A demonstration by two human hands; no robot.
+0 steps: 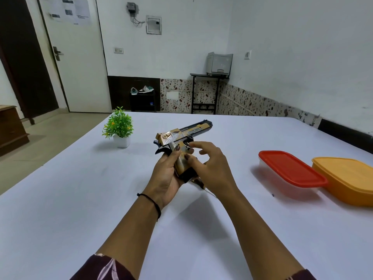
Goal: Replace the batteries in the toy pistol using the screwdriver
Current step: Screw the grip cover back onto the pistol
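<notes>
A gold and black toy pistol [182,134] is held above the white table [80,199], with its barrel pointing away to the right. My left hand [167,174] wraps the grip from the left, thumb on its side. My right hand [210,168] comes from the right, its thumb pressed on the grip and its index finger by the trigger. A thin pale, dark-ended object [207,189] pokes out under my right palm. I cannot tell whether it is the screwdriver or whether that hand holds it. No batteries show.
A red-lidded box [290,168] and an orange box [347,178] sit on the table at the right. A tiny dark speck [272,195] lies in front of them. A small potted plant [120,127] stands at the back left.
</notes>
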